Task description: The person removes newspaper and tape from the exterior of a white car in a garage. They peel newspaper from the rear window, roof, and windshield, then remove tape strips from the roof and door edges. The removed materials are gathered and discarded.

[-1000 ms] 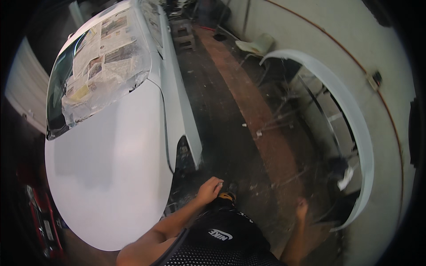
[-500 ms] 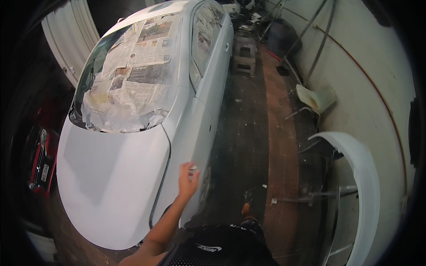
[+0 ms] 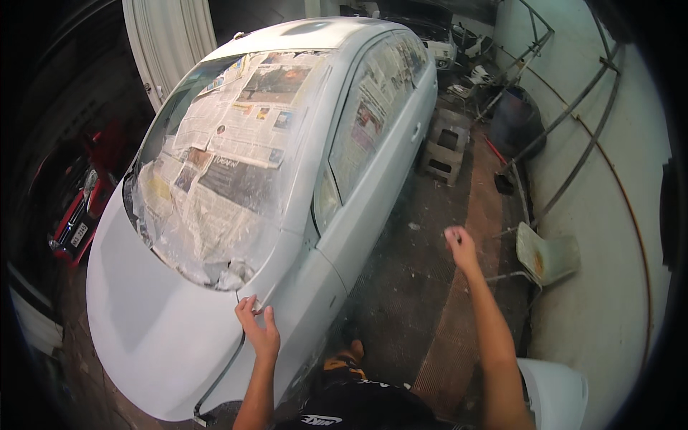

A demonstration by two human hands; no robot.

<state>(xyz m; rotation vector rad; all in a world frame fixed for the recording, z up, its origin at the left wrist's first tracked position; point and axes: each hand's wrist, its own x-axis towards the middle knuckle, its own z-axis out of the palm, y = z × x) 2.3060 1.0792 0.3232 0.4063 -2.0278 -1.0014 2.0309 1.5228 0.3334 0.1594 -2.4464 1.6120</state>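
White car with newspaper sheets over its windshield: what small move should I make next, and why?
Perhaps ease the left hand toward the crumpled whitish covering at the lower corner of the newspaper sheets: that hand seems to hold a small whitish piece and appears close to that corner, while the right hand is farther off, over the dark, brown-striped floor.

The left grip (image 3: 259, 326) has bent thumb (image 3: 269, 319) and fingers (image 3: 246, 312); the right grip (image 3: 460, 247) is loosely curled, forearms (image 3: 494, 326) extended.
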